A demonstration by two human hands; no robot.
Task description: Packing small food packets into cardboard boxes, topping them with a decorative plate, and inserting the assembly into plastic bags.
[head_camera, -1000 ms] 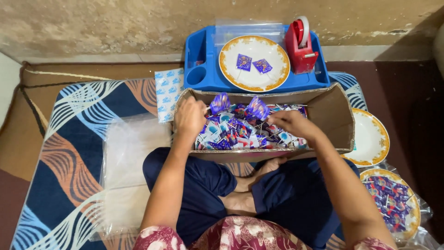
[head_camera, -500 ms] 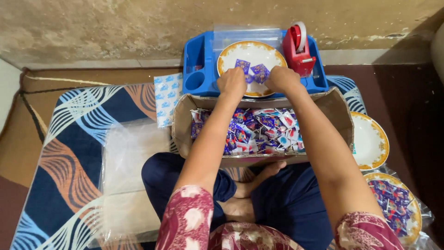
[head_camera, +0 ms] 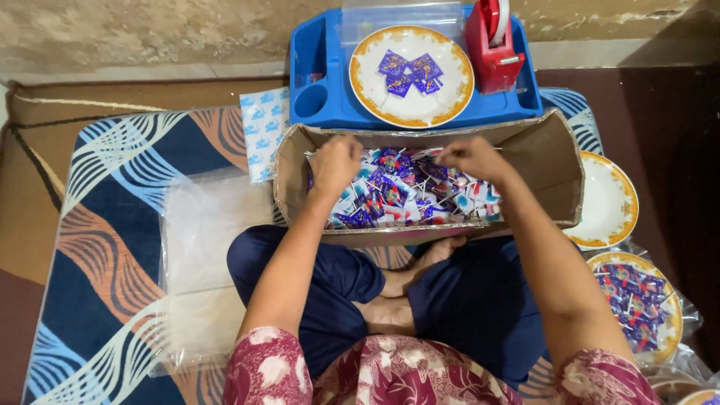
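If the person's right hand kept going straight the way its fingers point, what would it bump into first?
The right hand points down and slightly leftward into the cardboard box, so it would most likely meet the pile of wrapped lollipops first. How far above the pile it sits is hard to judge from this view.

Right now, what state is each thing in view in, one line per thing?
Cardboard box: open-topped, holding a heap of wrapped lollipops.
Left hand: down in the box on the lollipops; grip cannot be told.
Right hand: over the lollipops, fingers curled; grip cannot be told.
Plate on the blue tray: holds four lollipops.
Empty plate: beside the box.
Bagged plate: full of lollipops.
Tape dispenser: upright on the tray.
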